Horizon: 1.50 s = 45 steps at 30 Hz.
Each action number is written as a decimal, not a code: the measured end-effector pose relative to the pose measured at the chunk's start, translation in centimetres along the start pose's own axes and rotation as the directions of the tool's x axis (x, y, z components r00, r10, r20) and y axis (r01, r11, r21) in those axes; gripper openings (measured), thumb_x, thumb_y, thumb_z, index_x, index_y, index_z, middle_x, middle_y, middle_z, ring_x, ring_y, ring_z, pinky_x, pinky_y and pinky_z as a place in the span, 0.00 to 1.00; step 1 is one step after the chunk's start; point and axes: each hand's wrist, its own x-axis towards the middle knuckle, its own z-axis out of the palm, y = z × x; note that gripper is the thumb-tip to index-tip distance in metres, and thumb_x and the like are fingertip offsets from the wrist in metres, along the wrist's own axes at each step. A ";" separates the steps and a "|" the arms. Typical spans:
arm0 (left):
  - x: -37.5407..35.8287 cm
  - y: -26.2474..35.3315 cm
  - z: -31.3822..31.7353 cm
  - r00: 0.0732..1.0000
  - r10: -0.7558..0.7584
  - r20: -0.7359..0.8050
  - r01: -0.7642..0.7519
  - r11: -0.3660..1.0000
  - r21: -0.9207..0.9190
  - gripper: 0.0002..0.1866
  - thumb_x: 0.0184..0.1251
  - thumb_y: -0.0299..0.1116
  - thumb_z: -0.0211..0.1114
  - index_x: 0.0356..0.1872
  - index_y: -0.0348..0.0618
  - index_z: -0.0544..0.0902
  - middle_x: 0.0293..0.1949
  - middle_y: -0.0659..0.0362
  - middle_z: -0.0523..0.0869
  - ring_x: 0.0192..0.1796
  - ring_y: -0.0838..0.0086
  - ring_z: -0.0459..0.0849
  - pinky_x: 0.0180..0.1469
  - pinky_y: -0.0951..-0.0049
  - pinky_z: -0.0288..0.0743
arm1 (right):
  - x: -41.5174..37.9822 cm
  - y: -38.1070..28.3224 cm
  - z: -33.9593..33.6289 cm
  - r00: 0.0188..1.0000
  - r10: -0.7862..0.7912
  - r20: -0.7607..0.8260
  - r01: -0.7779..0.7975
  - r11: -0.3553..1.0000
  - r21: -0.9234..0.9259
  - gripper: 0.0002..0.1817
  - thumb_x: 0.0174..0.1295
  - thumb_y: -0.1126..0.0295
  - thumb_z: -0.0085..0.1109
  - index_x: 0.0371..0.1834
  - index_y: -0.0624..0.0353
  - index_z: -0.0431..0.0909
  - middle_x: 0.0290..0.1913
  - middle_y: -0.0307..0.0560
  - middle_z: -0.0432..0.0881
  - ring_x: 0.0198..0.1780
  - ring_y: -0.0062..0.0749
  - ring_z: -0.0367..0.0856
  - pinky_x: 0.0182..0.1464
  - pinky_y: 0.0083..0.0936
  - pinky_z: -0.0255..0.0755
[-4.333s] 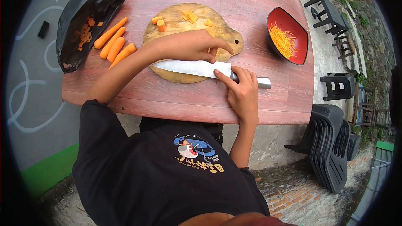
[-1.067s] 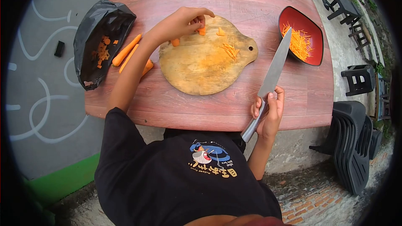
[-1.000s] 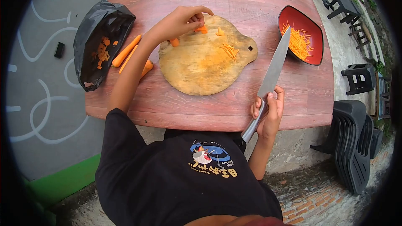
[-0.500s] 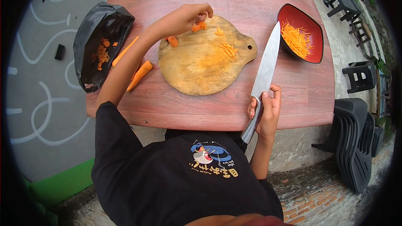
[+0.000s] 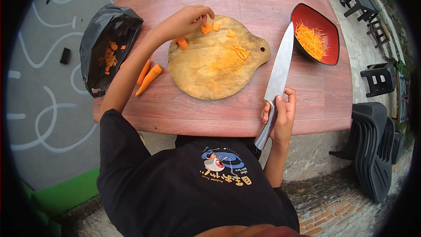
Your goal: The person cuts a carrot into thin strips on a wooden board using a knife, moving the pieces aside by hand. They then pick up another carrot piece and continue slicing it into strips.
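Note:
My left hand (image 5: 193, 17) reaches over the upper left of a round wooden cutting board (image 5: 197, 72), fingers curled down just above some carrot pieces (image 5: 206, 28). What its fingertips hold, if anything, is hidden. Close by on the board are a carrot stub (image 5: 182, 43), small flat carrot slices (image 5: 230, 33) and a little heap of carrot strips (image 5: 240, 53). My right hand (image 5: 281, 116) is closed around the grey handle of a large kitchen knife (image 5: 280, 66), its blade pointing away from me, right of the board.
A red bowl (image 5: 331, 44) of carrot shreds (image 5: 310, 41) stands at the right. On the left lies a black plastic bag (image 5: 94, 57) with carrot scraps inside. Whole carrots (image 5: 149, 80) lie beside my left forearm. Stacked dark chairs (image 5: 372, 149) stand beyond the table's right edge.
My left hand has shifted slightly left over the board, and a carrot slice beside its fingers now shows. My right hand keeps hold of the knife in about the same place.

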 end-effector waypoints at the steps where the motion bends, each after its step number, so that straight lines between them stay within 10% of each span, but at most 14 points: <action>1: -0.1 0.0 0.0 0.999 -0.018 0.034 0.017 0.999 0.028 0.10 0.76 0.26 0.59 0.54 0.42 0.81 0.42 0.55 0.84 0.44 0.65 0.82 0.49 0.65 0.78 | 0.0 0.0 0.0 1.000 -0.001 0.001 0.001 1.000 0.001 0.09 0.82 0.69 0.44 0.59 0.54 0.60 0.29 0.46 0.77 0.21 0.22 0.73 0.24 0.18 0.69; 11: -0.7 0.3 0.4 0.999 -0.027 -0.029 0.026 0.999 -0.019 0.14 0.72 0.27 0.65 0.57 0.43 0.82 0.39 0.56 0.87 0.42 0.66 0.83 0.48 0.65 0.78 | 0.0 0.0 0.3 0.999 -0.004 -0.036 0.004 1.000 -0.009 0.09 0.81 0.70 0.44 0.59 0.54 0.62 0.28 0.46 0.76 0.19 0.23 0.70 0.22 0.19 0.67; 19: -3.5 6.0 1.8 0.939 -0.337 -0.073 0.283 0.873 -0.397 0.19 0.69 0.30 0.72 0.60 0.44 0.81 0.29 0.67 0.82 0.32 0.86 0.77 0.36 0.80 0.71 | -0.2 -0.4 0.5 1.000 0.019 -0.018 -0.020 0.999 -0.036 0.14 0.79 0.73 0.50 0.60 0.53 0.58 0.30 0.45 0.77 0.21 0.19 0.72 0.21 0.15 0.67; 26: -5.9 9.6 4.7 0.899 -0.438 -0.024 0.372 0.790 -0.486 0.23 0.70 0.28 0.70 0.64 0.41 0.74 0.26 0.66 0.79 0.29 0.84 0.75 0.34 0.78 0.70 | -1.1 -1.5 4.9 0.981 0.195 -0.013 -0.188 0.921 -0.342 0.16 0.75 0.76 0.50 0.61 0.56 0.57 0.32 0.44 0.77 0.24 0.17 0.73 0.23 0.16 0.67; 32: -7.4 11.4 6.1 0.892 -0.452 -0.023 0.405 0.821 -0.403 0.18 0.66 0.28 0.70 0.50 0.35 0.72 0.20 0.56 0.81 0.23 0.64 0.82 0.31 0.67 0.74 | -1.7 -1.4 7.7 0.991 0.124 0.048 -0.054 0.706 -0.706 0.25 0.69 0.81 0.46 0.68 0.64 0.56 0.41 0.68 0.82 0.30 0.54 0.84 0.35 0.43 0.73; 35: -8.0 11.4 6.9 0.880 -0.475 0.015 0.449 0.820 -0.356 0.15 0.67 0.27 0.71 0.47 0.38 0.73 0.27 0.59 0.80 0.29 0.74 0.78 0.33 0.73 0.72 | -2.0 -2.6 9.1 0.992 0.115 0.050 -0.022 0.552 -0.833 0.27 0.68 0.82 0.48 0.70 0.67 0.55 0.39 0.73 0.82 0.32 0.67 0.83 0.37 0.51 0.75; 38: -8.4 10.5 8.6 0.937 -0.203 -0.285 0.143 0.965 -0.218 0.15 0.66 0.26 0.71 0.48 0.38 0.74 0.34 0.56 0.82 0.36 0.70 0.80 0.39 0.70 0.75 | -2.6 -1.4 8.8 0.985 -0.004 0.172 0.156 0.444 -0.883 0.27 0.67 0.82 0.49 0.69 0.69 0.57 0.35 0.76 0.82 0.34 0.73 0.82 0.39 0.59 0.75; 45: -8.7 10.6 9.4 0.916 -0.118 -0.385 0.047 0.981 -0.189 0.17 0.65 0.23 0.70 0.52 0.39 0.76 0.41 0.56 0.87 0.38 0.68 0.80 0.43 0.68 0.77 | -3.5 -0.7 9.8 0.984 0.047 0.172 0.152 0.291 -0.945 0.22 0.70 0.79 0.50 0.66 0.65 0.62 0.47 0.74 0.83 0.41 0.75 0.82 0.44 0.63 0.74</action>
